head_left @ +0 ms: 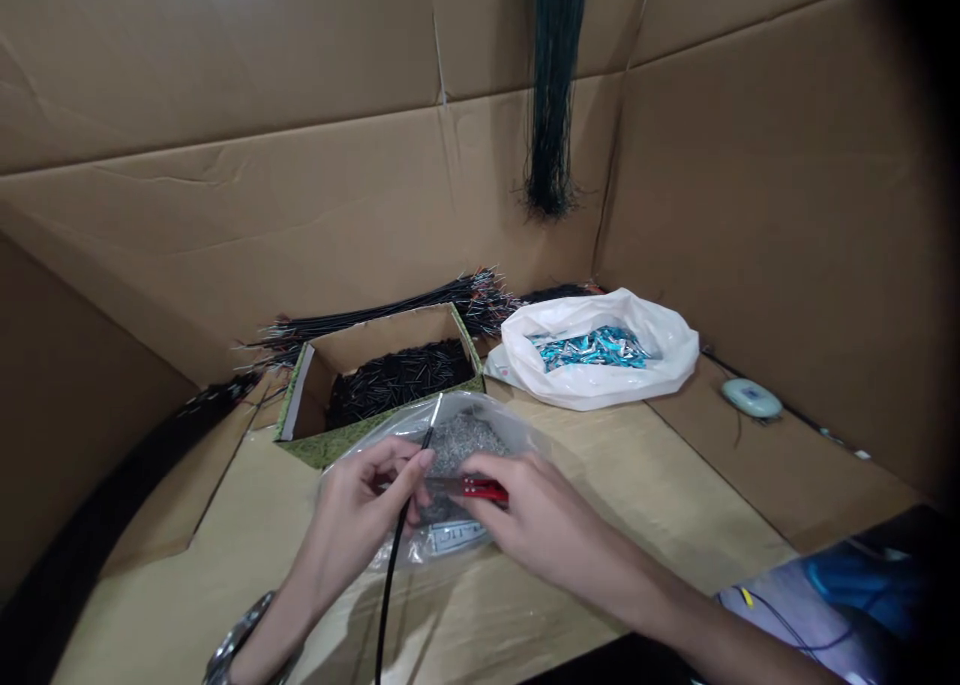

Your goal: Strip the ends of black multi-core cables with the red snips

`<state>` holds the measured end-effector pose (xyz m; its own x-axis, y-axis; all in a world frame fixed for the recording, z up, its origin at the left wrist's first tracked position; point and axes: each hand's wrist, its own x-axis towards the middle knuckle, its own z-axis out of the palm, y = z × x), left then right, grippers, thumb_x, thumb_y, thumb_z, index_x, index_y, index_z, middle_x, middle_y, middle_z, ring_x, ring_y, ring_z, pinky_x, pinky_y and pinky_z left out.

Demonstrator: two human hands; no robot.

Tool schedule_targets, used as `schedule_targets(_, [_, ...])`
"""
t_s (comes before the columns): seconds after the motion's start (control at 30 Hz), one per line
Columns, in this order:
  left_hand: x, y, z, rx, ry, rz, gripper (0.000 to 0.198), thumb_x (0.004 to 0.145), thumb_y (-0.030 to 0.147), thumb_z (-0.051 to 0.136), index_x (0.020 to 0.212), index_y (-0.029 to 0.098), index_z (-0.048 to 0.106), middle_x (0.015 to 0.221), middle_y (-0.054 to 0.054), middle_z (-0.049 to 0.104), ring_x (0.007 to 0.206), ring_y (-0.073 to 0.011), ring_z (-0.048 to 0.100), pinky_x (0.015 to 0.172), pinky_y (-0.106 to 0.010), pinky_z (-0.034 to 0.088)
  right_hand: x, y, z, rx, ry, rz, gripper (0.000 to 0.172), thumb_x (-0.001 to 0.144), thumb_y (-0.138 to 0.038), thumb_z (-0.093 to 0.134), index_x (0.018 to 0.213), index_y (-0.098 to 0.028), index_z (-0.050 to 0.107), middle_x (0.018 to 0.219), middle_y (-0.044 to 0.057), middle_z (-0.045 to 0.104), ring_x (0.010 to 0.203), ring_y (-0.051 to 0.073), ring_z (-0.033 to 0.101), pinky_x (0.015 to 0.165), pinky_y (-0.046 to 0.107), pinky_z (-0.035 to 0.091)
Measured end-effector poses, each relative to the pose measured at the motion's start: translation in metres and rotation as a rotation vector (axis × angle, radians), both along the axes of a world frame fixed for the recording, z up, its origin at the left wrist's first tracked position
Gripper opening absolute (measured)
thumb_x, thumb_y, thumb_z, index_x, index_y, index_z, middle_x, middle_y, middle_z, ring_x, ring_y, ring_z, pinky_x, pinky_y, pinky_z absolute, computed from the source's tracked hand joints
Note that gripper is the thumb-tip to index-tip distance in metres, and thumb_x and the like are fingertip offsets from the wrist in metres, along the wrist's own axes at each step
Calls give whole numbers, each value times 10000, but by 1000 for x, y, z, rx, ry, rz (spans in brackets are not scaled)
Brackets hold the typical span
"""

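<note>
Pinched between thumb and fingers of my left hand [375,495] is a black cable [391,565], its pale, thin tip pointing up and its length hanging down toward me. My right hand [521,510] grips small red-handled thread snips [484,489], whose blades point left toward the cable and my left fingers. Whether the blades touch the cable I cannot tell. Under both hands lies a clear plastic bag [517,420] holding many tiny silvery pieces [465,440]. A label [456,536] shows on the bag's near side.
Behind the bag stands a green-patterned box [319,452] of short black pieces. A white bag [517,340] of blue and silver pieces is to its right. Black cable bundles [375,315] lie behind and left; dark wires [556,95] hang above. Cardboard walls [300,205] surround the table.
</note>
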<state>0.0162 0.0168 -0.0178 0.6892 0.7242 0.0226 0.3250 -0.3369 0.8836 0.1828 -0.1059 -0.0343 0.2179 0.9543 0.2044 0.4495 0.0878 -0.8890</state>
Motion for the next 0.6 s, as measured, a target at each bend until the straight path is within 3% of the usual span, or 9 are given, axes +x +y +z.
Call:
schedule_targets(0.13, [-4, 3, -5, 11, 54, -25, 384, 934, 523, 624, 745, 189, 637, 618, 16, 675, 481, -128, 589, 503, -214, 474, 15, -16, 22, -137, -240, -2, 175, 985, -341, 595, 991, -202, 701, 977, 57, 734, 866, 210, 626, 729, 296, 404])
schedule_targets(0.23, [-4, 4, -8, 10, 89, -60, 383, 941, 522, 611, 749, 191, 633, 621, 13, 685, 475, -133, 599, 490, -216, 473, 27, -13, 31, -140, -299, -10, 176, 999, -300, 568, 945, -189, 695, 940, 54, 730, 790, 187, 617, 682, 282, 407])
schedule_targets(0.37, [1, 2, -10, 14, 121, -99, 379, 959, 508, 579, 745, 197, 612, 608, 19, 676, 466, -136, 599, 477, -217, 463, 31, -1, 27, -173, -333, -40, 148, 976, -271, 586, 952, -199, 714, 866, 50, 730, 706, 174, 615, 636, 271, 411])
schedule_targets(0.6, [5, -3, -14, 58, 185, -144, 326, 974, 425, 567, 741, 199, 596, 595, 19, 662, 464, -139, 579, 489, -226, 428, 16, 12, 19, -163, -548, -36, 245, 974, -234, 520, 842, -169, 717, 783, 92, 729, 667, 201, 636, 574, 300, 347])
